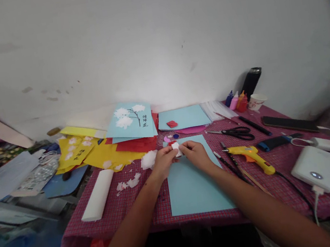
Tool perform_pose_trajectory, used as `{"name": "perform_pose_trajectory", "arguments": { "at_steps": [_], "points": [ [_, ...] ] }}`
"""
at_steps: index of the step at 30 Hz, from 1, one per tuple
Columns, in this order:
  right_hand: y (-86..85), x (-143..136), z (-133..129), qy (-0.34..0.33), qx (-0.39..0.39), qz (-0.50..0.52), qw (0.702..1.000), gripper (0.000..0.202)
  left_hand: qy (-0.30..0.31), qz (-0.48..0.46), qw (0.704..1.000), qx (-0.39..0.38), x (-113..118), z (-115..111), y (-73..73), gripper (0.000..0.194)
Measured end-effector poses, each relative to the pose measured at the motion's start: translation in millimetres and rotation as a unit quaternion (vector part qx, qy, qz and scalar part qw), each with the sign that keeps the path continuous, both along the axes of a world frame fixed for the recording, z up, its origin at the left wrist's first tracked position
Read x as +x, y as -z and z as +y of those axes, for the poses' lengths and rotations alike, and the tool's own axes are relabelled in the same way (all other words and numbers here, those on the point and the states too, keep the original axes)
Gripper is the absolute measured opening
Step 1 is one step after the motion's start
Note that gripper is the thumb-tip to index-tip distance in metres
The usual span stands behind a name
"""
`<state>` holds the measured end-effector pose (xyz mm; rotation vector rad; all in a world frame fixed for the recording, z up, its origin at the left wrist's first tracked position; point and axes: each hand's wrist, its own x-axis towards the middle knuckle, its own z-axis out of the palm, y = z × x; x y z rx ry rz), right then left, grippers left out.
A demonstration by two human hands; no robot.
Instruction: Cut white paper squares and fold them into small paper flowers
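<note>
My left hand (165,160) pinches a small white piece of paper (175,149), with a bit of red showing at its top edge. On its other side, my right hand (195,153) grips the same piece with fingertips closed. Both hands are over the upper part of a light blue sheet (198,189) lying on the table. Beside my left hand is a white paper clump (149,160). Just beyond the fingers lie small pink and dark blue paint lids (176,136). What the fingertips cover is hidden.
Scissors (233,132), a yellow glue gun (250,155), pens and a white power bank (318,168) lie right. A folded white paper roll (98,196) and torn scraps (129,182) lie left. Flower cards (130,120), paint bottles (241,102) and a paper cup (256,101) stand behind.
</note>
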<state>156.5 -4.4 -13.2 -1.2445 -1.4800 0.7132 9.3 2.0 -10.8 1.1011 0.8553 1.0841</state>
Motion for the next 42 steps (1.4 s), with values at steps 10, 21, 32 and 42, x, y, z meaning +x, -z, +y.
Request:
{"name": "perform_pose_trajectory", "arguments": {
  "at_steps": [10, 21, 32, 42],
  "points": [
    [-3.1, -0.6, -0.6, -0.013, -0.009, 0.035, 0.999, 0.015, -0.044, 0.021, 0.999, 0.013, 0.4, 4.2, 4.6, 0.026],
    [-2.8, -3.1, -3.5, -0.044, 0.004, -0.025, 0.999, 0.013, -0.035, 0.036, 0.998, 0.038, 0.0, 3.2, 5.7, 0.025],
    [-0.4, -2.0, -2.7, -0.007, 0.009, -0.082, 0.997, 0.014, -0.043, 0.079, 0.994, 0.063, 0.1, 3.1, 7.0, 0.022],
    [1.3, -0.9, 1.1, -0.037, -0.033, -0.013, 0.999, 0.010, -0.068, 0.107, 0.989, 0.082, 0.5, 4.4, 7.5, 0.023]
  ]
}}
